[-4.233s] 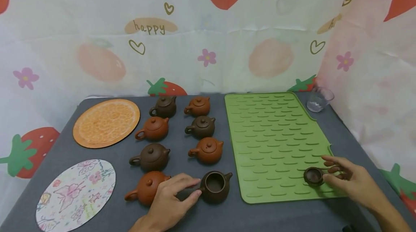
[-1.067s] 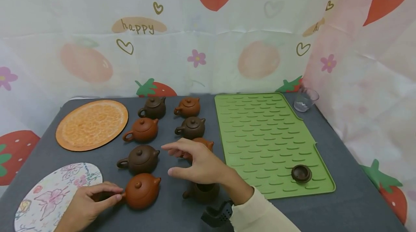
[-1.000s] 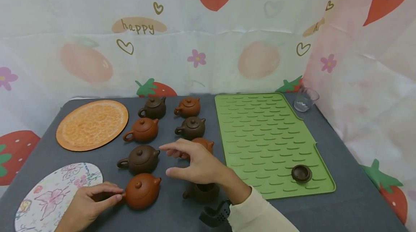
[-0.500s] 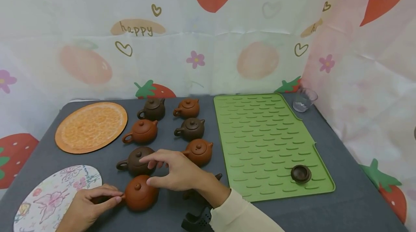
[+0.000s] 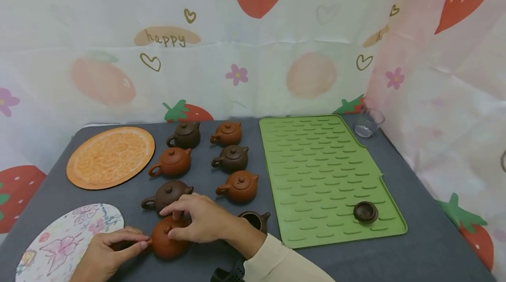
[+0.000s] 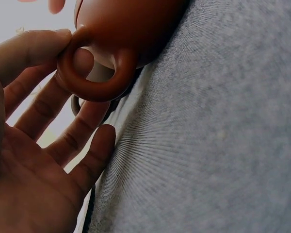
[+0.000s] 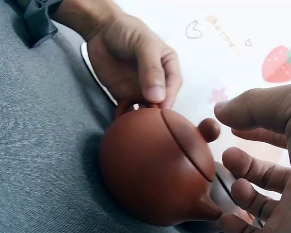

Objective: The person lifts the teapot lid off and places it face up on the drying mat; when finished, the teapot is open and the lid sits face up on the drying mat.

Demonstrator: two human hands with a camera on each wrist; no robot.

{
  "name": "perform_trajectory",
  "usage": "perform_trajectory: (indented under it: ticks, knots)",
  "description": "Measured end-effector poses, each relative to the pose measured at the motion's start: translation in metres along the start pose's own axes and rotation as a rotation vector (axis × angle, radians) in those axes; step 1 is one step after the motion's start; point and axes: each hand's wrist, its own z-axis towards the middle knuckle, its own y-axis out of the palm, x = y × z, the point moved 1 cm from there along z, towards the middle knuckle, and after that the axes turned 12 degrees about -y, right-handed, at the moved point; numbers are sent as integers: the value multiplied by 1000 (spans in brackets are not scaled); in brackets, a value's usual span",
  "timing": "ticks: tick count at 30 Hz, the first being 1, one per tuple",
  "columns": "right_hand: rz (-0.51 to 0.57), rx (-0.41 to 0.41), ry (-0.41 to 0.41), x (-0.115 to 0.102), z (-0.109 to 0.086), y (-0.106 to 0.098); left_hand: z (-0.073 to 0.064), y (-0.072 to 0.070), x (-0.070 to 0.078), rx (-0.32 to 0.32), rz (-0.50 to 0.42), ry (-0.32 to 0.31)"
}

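Observation:
My left hand (image 5: 104, 251) pinches the loop handle (image 6: 99, 92) of a reddish-brown clay teapot (image 7: 145, 170) between thumb and fingers. The teapot stands on the grey cloth at the front left, its lid on. Above that lid is my right hand (image 5: 203, 222); thumb and fingers spread to either side of the round knob (image 7: 210, 130), with a gap showing around it in the right wrist view. Right of it, partly behind my right forearm, a dark brown teapot (image 5: 261, 220) stands without a lid. A small dark lid (image 5: 365, 212) lies upturned on the green mat (image 5: 316, 176).
Several lidded brown and reddish teapots, such as a dark one (image 5: 170, 194) and a reddish one (image 5: 239, 186), stand in two columns behind. Two oval mats, one orange (image 5: 110, 157) and one patterned (image 5: 67, 247), lie left. A clear cup (image 5: 368, 122) is at the back right.
My left hand has left the dark lidless teapot's handle for the reddish teapot's. My right hand has let go of the dark lid on the mat and moved left over the reddish teapot's lid.

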Motion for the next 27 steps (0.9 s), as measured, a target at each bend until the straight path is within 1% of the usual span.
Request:
perform_trajectory:
  ticks: [3,6,10,12,16,19,23,27]
  knots:
    - [-29,-16,-3,1,1,4,0,1,0,25,48,-36]
    - [-48,-34,1,2,2,8,-1,2,1,35,82,-53]
    - [-68,-46,26,1,4,9,-1,1,0,13,52,-31]
    - [-78,-44,33,1,4,10,-1,0,-1,5,40,-29]
    - [-106,-15,-10,2,4,13,-1,-1,-2,0,22,-25]
    - [-128,2,-47,3,5,14,-1,-1,-3,-15,-18,-10]
    - [-140,4,-56,2,6,12,0,-1,-4,-35,-58,11]
    - [-123,30,-59,2,6,10,-1,-2,-4,-24,-30,16]
